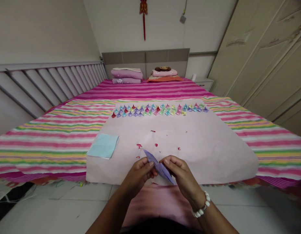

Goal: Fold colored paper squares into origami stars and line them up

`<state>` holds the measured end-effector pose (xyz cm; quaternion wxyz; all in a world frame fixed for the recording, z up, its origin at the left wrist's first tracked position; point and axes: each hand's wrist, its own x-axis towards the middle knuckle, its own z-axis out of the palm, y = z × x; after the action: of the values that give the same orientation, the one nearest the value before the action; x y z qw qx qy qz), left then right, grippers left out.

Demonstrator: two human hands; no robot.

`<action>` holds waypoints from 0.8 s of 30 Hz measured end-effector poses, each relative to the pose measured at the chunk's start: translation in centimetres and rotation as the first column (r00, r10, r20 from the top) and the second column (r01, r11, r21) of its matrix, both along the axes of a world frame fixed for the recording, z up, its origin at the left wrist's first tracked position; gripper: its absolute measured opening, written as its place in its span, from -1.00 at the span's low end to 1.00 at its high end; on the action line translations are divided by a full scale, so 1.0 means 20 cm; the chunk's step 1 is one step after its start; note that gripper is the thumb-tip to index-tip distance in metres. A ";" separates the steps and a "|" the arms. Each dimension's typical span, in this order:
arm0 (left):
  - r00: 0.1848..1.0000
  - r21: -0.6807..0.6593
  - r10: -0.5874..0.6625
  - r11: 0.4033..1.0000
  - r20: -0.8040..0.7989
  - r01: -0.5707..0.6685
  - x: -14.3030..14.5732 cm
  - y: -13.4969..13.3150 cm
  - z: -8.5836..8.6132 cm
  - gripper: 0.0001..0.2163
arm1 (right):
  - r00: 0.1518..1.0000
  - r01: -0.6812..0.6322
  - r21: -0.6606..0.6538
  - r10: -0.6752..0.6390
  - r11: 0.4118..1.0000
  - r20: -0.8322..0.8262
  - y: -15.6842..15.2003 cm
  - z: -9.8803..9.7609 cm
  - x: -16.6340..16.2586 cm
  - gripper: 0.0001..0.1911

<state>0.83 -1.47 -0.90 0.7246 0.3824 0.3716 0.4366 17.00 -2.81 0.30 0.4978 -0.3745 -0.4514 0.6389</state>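
A piece of purple origami paper (162,169), partly folded, is held between my two hands above the near edge of a large white sheet (214,146). My left hand (140,170) pinches its left side between thumb and fingers. On the other side, my right hand (177,167) grips the paper the same way, with a white beaded bracelet on that wrist. To the left lies a stack of light blue square paper (103,145). Rows of small folded paper pieces (147,110) in many colours stand along the sheet's far side.
Beneath the sheet is a bed with a striped cover (55,130). Small red marks or scraps (156,145) dot the sheet's middle. Folded bedding (126,75) and a second pile (164,72) sit by the headboard (145,58). A railing (55,79) runs along the left, a wardrobe (262,55) along the right.
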 end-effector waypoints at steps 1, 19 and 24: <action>1.000 -0.002 -0.008 1.000 0.008 0.008 0.00 0.00 0.00 -0.83 | 1.000 -0.002 -0.012 0.002 1.000 -0.018 0.00 0.00 0.01 -0.73; 0.999 -0.003 -0.026 1.000 0.021 0.026 -0.01 0.00 0.01 -0.85 | 1.000 -0.010 -0.057 0.008 0.998 -0.022 0.00 -0.02 0.03 -0.78; 0.999 -0.009 -0.031 0.999 0.025 0.031 -0.01 0.01 0.00 -0.86 | 1.000 -0.005 -0.046 0.005 0.999 0.001 0.00 -0.03 0.04 -0.79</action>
<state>0.54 -1.37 -0.83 0.7376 0.3793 0.3588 0.4282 17.79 -2.72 -0.32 0.4870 -0.3852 -0.4378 0.6502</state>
